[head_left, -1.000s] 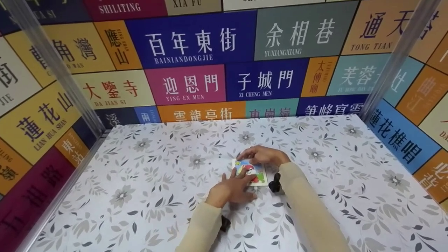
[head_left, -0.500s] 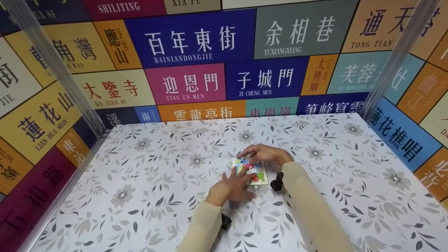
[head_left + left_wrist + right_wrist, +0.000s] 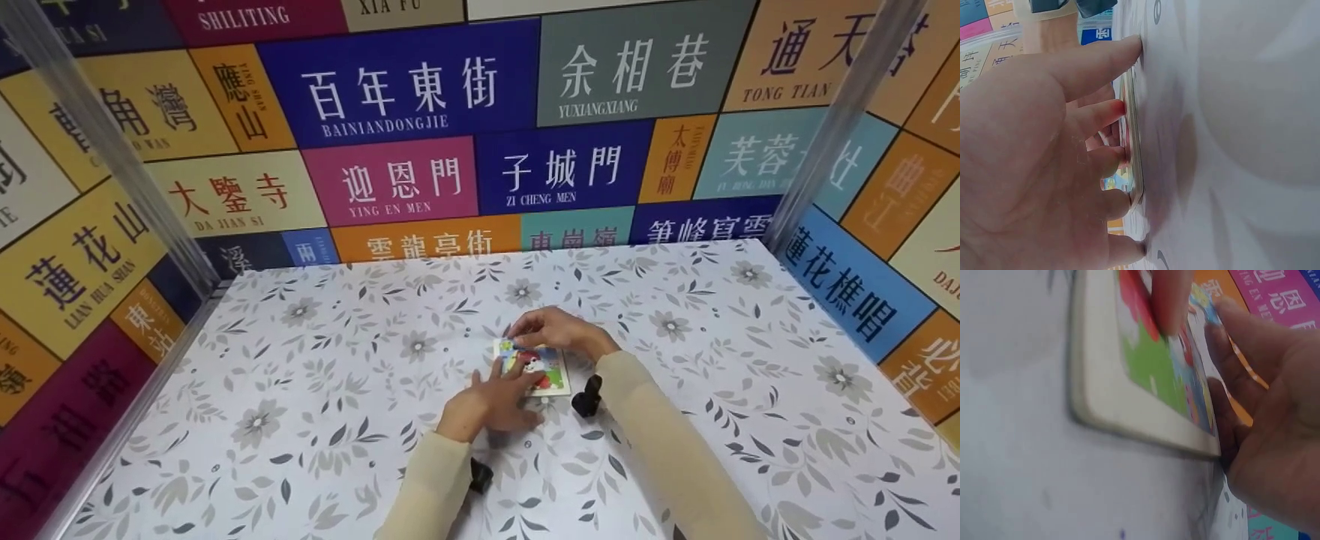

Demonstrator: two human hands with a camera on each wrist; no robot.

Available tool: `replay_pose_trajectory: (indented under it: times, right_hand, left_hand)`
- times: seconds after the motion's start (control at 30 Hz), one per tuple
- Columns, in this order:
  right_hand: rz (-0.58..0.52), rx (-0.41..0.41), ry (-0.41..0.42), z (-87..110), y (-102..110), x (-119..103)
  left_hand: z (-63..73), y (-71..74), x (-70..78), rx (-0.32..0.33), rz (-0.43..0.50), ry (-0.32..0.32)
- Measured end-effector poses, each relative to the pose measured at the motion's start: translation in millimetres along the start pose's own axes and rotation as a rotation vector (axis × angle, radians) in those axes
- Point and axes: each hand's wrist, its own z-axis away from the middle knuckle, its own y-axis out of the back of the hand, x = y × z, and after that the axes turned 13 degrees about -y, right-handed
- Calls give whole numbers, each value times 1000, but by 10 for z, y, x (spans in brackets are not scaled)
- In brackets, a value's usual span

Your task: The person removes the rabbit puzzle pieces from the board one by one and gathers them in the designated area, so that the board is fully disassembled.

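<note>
A small, flat picture puzzle board [image 3: 553,381] lies on the patterned tabletop, with a pale frame and a red, green, blue and white cartoon picture. My left hand [image 3: 495,401] spreads over its near left part, straight fingertips pressing on the picture; the thumb touches the table in the left wrist view. My right hand [image 3: 559,330] arches over the far edge, its bent fingers gripping around the far left corner. In the right wrist view, its fingertips [image 3: 1216,332] meet a yellow and blue patch of the picture [image 3: 1202,304]. The hands hide part of the picture.
White cloth with grey flowers and leaves covers the table [image 3: 337,405]. Behind it stands a wall of coloured name panels [image 3: 405,90]. Clear upright posts [image 3: 142,150] rise at both back corners. Black wrist devices [image 3: 587,397] sit at both cuffs.
The right fingertips shift slightly at the board's far left corner. The left hand stays pressed on the board. The whole head view moves a little left.
</note>
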Motion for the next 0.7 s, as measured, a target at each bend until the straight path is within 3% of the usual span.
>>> replay_pose_trajectory:
  times: [0.23,0.47,0.7]
  right_hand:
    - [-57,104,-50,80,51,3]
    - [-83,118,-71,292,423,132]
    - [-14,173,-151,475,709,318]
  left_hand:
    - [11,-14,32,3,4,-5]
    - [-3,-19,23,8,17,-2]
    - [7,-5,19,15,50,7]
